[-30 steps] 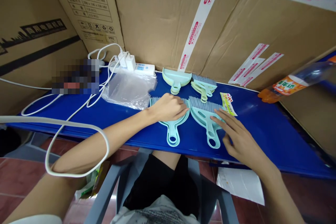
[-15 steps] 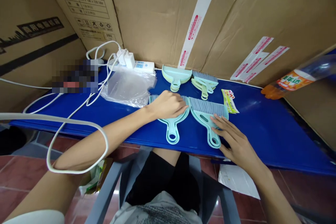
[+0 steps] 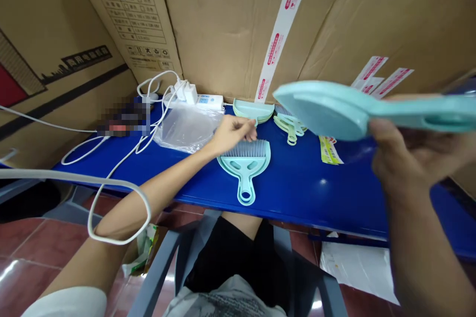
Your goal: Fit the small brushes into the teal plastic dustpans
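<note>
Lifted dustpan [image 3: 327, 109]: right hand [image 3: 412, 158] grip closed on handle, blurred | left hand [image 3: 232, 133] loose, touching brush [image 3: 247, 151] bristles

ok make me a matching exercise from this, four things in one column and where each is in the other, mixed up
Things:
1. dustpan
2. brush set
3. power strip
4. leaflet

Places:
A. flat on the blue table, at the left hand
B. at the back by the cardboard wall, chargers plugged in
C. lifted off the table in the right hand
D. on the table right of the brush set

Pairs: 1-C, 2-A, 3-B, 4-D
</note>
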Demonstrator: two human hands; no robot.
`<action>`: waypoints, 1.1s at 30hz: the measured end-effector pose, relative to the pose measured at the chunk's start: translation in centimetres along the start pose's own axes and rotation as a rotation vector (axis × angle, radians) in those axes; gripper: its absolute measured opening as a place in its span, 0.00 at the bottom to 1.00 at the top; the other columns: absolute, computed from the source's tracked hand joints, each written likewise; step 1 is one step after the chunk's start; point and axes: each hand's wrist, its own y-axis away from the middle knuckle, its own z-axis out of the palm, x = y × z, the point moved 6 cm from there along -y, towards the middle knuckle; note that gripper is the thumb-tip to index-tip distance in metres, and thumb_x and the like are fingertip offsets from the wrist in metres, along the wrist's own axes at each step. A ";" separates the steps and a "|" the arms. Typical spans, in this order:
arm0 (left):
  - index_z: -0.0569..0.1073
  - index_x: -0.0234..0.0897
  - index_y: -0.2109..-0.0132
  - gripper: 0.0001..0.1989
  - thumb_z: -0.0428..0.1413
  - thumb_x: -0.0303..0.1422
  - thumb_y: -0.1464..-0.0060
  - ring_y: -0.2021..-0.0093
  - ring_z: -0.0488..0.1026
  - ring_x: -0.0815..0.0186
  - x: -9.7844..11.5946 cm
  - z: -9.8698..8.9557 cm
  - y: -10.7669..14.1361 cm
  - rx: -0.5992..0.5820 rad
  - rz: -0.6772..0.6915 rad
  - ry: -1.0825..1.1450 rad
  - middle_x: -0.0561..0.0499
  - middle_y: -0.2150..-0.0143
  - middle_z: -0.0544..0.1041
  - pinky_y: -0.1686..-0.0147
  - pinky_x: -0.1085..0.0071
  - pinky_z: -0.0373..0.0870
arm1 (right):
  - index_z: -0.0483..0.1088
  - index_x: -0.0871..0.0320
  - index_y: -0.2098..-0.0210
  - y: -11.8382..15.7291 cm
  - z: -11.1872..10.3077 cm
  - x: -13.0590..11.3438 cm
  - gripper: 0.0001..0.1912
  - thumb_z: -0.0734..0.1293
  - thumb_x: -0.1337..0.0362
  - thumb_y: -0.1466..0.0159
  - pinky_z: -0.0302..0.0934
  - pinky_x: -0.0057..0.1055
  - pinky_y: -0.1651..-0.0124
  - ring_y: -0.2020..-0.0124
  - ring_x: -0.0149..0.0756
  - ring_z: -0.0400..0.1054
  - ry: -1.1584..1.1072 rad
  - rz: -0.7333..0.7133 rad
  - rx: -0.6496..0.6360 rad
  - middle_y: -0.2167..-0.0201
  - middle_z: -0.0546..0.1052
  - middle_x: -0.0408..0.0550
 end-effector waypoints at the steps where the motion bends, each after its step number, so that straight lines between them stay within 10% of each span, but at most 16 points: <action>1: 0.80 0.35 0.65 0.24 0.55 0.49 0.29 0.70 0.81 0.64 -0.3 -0.2 -0.3 -0.019 -0.050 0.158 0.43 0.67 0.85 0.69 0.68 0.76 | 0.78 0.44 0.54 -1.2 1.0 0.2 0.23 0.86 0.51 0.45 0.76 0.46 0.52 0.57 0.45 0.80 -0.174 -0.070 0.140 0.58 0.81 0.42; 7: 0.74 0.42 0.37 0.29 0.65 0.52 0.37 0.46 0.84 0.51 -0.7 -0.7 -0.8 -0.070 -0.099 0.547 0.42 0.43 0.83 0.59 0.60 0.85 | 0.72 0.42 0.58 -0.1 9.3 4.4 0.22 0.83 0.60 0.46 0.76 0.46 0.45 0.52 0.43 0.79 -0.736 0.459 0.105 0.59 0.82 0.39; 15: 0.79 0.38 0.46 0.28 0.77 0.43 0.50 0.45 0.84 0.46 -1.7 -0.2 0.2 0.021 -0.116 0.432 0.43 0.47 0.86 0.45 0.50 0.84 | 0.71 0.50 0.65 7.2 12.2 5.7 0.19 0.83 0.54 0.44 0.81 0.42 0.55 0.56 0.45 0.83 -0.787 0.864 -0.118 0.64 0.84 0.42; 26: 0.79 0.40 0.56 0.16 0.72 0.32 0.53 0.50 0.82 0.57 -2.5 -2.3 -0.6 0.285 -0.031 0.259 0.50 0.53 0.86 0.43 0.55 0.81 | 0.65 0.49 0.72 6.0 11.1 5.0 0.28 0.83 0.42 0.44 0.80 0.41 0.57 0.65 0.40 0.75 -0.366 0.458 -0.311 0.75 0.72 0.39; 33: 0.77 0.38 0.49 0.15 0.63 0.30 0.44 0.52 0.81 0.61 -1.3 -2.6 -1.2 0.145 0.094 -0.076 0.44 0.49 0.84 0.51 0.63 0.78 | 0.80 0.48 0.46 7.5 3.5 -0.6 0.15 0.71 0.50 0.27 0.82 0.47 0.52 0.50 0.54 0.83 0.257 0.201 -0.298 0.56 0.86 0.51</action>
